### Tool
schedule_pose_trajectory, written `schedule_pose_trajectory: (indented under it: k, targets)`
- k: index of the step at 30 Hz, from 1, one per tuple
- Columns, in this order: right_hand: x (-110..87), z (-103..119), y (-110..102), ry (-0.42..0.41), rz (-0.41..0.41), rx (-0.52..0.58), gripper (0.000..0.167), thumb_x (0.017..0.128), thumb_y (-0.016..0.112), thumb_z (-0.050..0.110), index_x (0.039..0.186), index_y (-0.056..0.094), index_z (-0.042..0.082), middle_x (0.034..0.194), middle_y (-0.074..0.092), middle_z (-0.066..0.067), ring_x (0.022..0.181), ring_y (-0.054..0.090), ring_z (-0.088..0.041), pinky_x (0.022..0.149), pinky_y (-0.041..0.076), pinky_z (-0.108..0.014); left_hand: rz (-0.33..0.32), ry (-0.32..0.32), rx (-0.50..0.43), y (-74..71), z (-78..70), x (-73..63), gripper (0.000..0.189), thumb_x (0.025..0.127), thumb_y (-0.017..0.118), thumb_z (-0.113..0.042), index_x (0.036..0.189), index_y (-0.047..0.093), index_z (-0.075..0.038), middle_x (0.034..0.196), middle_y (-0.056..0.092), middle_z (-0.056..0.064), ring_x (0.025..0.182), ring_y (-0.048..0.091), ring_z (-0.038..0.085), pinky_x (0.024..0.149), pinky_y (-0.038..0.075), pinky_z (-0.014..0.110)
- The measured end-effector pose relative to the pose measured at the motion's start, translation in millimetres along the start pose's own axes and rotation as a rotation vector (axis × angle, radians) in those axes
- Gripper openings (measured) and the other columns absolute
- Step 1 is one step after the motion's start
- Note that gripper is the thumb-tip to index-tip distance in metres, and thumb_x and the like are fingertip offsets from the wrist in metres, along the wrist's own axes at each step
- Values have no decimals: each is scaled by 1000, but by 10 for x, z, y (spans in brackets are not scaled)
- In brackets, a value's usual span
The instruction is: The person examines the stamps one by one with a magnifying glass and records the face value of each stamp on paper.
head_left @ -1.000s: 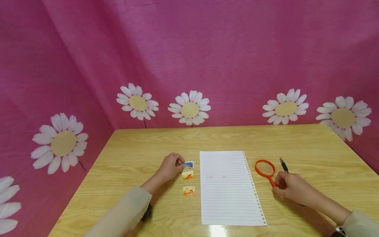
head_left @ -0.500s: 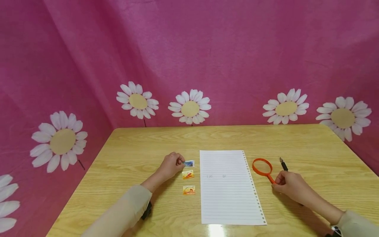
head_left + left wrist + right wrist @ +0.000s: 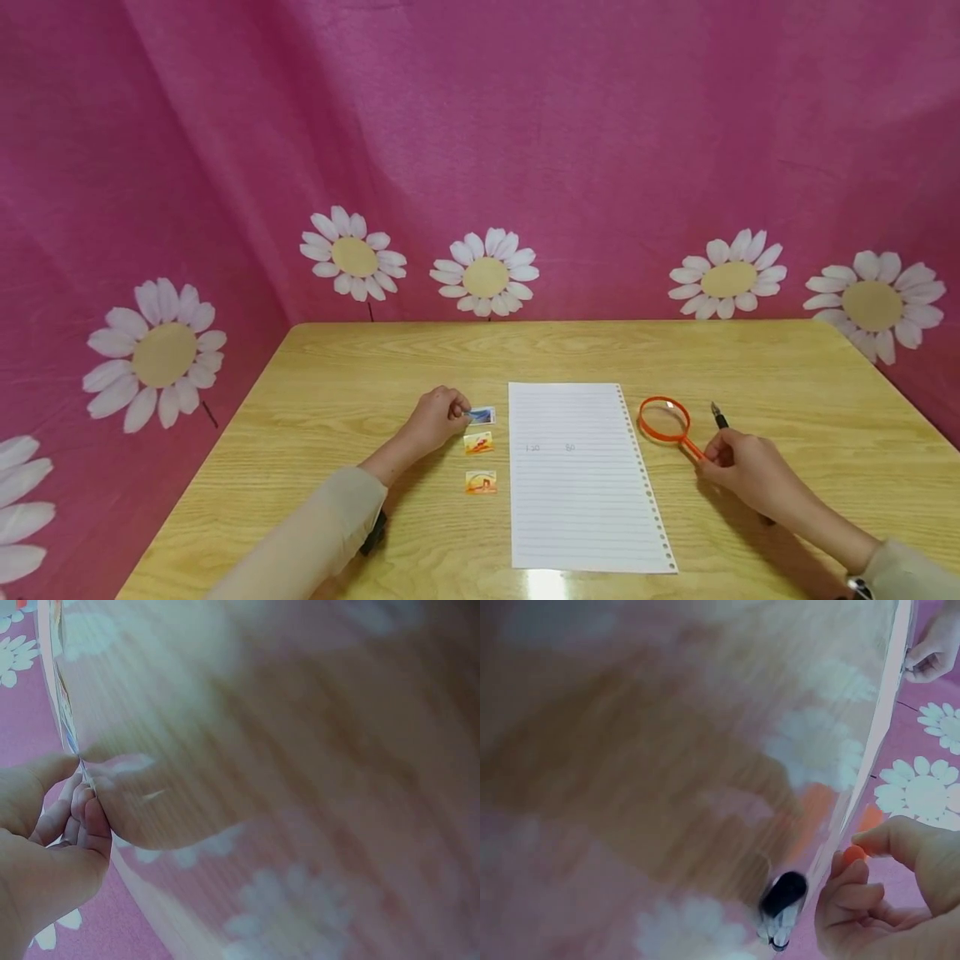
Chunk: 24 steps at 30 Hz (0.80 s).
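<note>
One blue card (image 3: 483,416) lay at the far end of a short column on the table (image 3: 585,350), beyond a red-and-yellow card (image 3: 478,442) and an orange-and-yellow card (image 3: 481,482). To the right of the column was a lined sheet (image 3: 577,508) with two small pencilled figures; past it came an orange magnifying glass (image 3: 663,419) and a pen (image 3: 720,416).

The step in hand looked like readying the blue card for a close look — one hand steadying it, the other holding the glass. If so, the next move called for carrying the lens leftward over the sheet and levelling it above the card, without nudging the card out of line.

Of the two hands, the left hand (image 3: 438,414) reached forward from the near left, its fingers curled and its thumb meeting them at the card's left edge, apparently in a light pinch. The right hand (image 3: 753,471) reached in from the near right, thumb and fingertips pinching the end of the glass's handle, with the lens pointing away and to the left. It passed above the pen — not gripping it — and how far the lens stood off the table I could not tell.
</note>
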State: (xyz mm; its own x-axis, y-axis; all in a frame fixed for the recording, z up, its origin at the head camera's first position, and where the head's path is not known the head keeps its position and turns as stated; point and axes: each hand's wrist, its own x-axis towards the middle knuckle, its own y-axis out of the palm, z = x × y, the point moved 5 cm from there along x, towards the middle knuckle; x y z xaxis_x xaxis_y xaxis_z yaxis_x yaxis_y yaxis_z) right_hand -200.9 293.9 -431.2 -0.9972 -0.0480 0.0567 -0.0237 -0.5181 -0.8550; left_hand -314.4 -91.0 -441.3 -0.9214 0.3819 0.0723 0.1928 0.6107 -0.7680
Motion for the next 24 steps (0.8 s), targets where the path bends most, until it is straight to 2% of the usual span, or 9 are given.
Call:
schedule_pose_trajectory:
  k: [4,11,19,24]
  targets:
    - [29,2,-9,-22,-22,-9,9,82,70,4,83,60,2,69,58,0,57,42,0,50,38,-20,8,6,-9,6,7,-7,4,90,67,-4,92,65,-1,83,55,8,74,44,13,68,39,24]
    - [81,37,-5,-122,-60,-34,14,81,73,3,80,60,5,66,56,3,57,40,3,50,38,-20,12,-15,-36,17,32,3,4,90,67,-4,92,66,-1,83,55,7,74,44,13,69,39,24]
    - [127,79,5,-205,-80,-69,17,79,74,2,79,57,9,65,51,5,57,36,5,50,35,-19,12,-2,-28,19,45,24,4,89,67,-3,92,65,-1,82,54,6,75,44,13,70,38,23]
    - [155,113,3,-268,-132,-79,22,76,76,2,77,56,11,64,48,8,58,34,7,50,34,-19,11,-1,-17,9,40,24,4,89,67,-2,92,65,-1,82,54,7,75,43,13,70,38,23]
